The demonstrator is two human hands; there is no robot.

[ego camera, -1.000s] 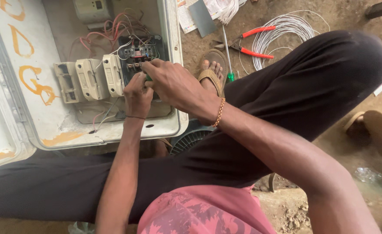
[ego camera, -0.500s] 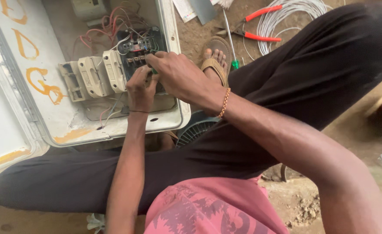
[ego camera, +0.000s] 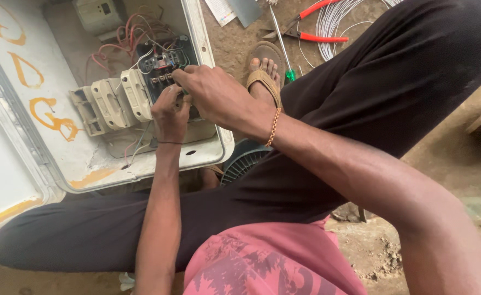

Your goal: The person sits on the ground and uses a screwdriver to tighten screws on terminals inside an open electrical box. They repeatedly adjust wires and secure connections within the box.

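An open white electrical box [ego camera: 93,166] lies on the ground with cream breakers [ego camera: 109,101] and a dark terminal block [ego camera: 161,68] inside, with red and white wires [ego camera: 134,38] above them. My left hand [ego camera: 169,112] presses on the lower edge of the terminal block, fingers curled. My right hand [ego camera: 216,98], with a beaded bracelet at the wrist, reaches across and pinches something small at the block; what it grips is hidden by the fingers.
Red-handled pliers [ego camera: 311,35], a green-handled screwdriver [ego camera: 282,49] and a coil of white wire [ego camera: 339,24] lie on the dirt beyond my sandalled foot [ego camera: 265,71]. A round dark fan grille [ego camera: 243,164] sits beside the box. The box lid [ego camera: 3,180] lies open at left.
The view has shifted closer and to the right. Both hands stay at the terminal block, the right hand now covering more of it.
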